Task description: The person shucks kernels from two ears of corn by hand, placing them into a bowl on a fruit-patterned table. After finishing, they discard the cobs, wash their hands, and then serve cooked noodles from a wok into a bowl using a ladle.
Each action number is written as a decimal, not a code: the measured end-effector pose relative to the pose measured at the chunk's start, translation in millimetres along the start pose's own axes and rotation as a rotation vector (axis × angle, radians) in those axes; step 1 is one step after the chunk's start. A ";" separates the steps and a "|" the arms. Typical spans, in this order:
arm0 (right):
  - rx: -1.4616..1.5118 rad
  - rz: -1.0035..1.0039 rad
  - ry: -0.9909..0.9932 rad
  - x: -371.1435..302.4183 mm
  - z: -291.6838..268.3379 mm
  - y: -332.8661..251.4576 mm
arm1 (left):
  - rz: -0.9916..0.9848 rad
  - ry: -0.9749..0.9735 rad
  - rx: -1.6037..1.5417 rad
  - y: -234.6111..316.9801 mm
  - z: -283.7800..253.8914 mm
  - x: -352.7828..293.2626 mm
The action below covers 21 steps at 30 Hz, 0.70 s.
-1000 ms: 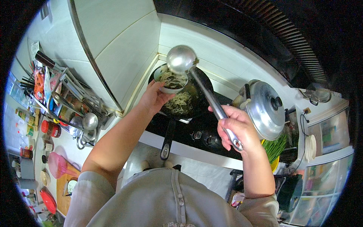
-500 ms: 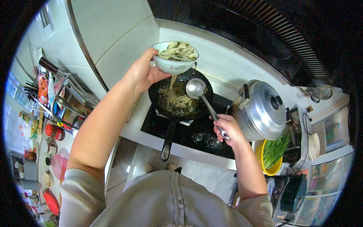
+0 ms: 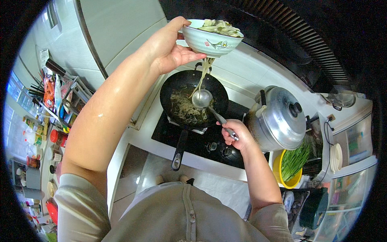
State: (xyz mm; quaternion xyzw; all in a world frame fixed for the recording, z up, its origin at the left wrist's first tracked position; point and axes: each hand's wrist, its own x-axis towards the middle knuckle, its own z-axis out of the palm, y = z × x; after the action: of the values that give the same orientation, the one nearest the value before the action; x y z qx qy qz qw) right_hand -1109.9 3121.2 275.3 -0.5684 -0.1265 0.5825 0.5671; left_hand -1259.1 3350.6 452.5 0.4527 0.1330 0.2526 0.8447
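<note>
My left hand (image 3: 171, 48) grips a pale green flower-patterned bowl (image 3: 213, 43), thumb at the rim and fingers beneath, raised above the far side of the wok. Noodles (image 3: 219, 27) with dark green bits are heaped in it. A few strands hang from behind the bowl down toward the wok (image 3: 169, 86). My right hand (image 3: 238, 135) is closed round the handle of a metal ladle (image 3: 201, 99), whose round bowl is over the wok, close to those strands. More noodles (image 3: 187, 109) lie in the wok, which sits on the black hob (image 3: 165, 135).
A large lidded aluminium pot (image 3: 282, 117) stands right of the wok. Near it is a yellow basin (image 3: 296, 181) of long green vegetables (image 3: 296, 159). The wok's handle (image 3: 178, 155) points toward me. Jars (image 3: 58, 137) and utensils crowd the left counter; a dark range hood (image 3: 290, 36) hangs at the far right.
My left hand has lifted the bowl higher and to the right, stretching the hanging strands. My right hand has brought the ladle slightly left and lower, toward them.
</note>
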 end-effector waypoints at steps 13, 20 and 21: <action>0.320 0.139 -0.275 -25.3 -9.0 -23.2 | -0.223 0.081 0.013 -48.1 -41.3 3.7; 0.327 0.119 -0.305 -39.8 -11.4 -44.4 | -0.337 0.097 0.070 -73.9 -76.6 0.8; 0.341 0.112 -0.317 -40.3 -12.4 -46.4 | -0.335 0.122 0.101 -75.1 -76.9 -2.2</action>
State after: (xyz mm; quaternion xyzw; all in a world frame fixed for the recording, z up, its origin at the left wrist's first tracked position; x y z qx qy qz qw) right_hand -1087.5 3097.7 329.0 -0.3723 -0.0821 0.7079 0.5946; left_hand -1272.8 3368.3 347.3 0.4499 0.2698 0.1284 0.8416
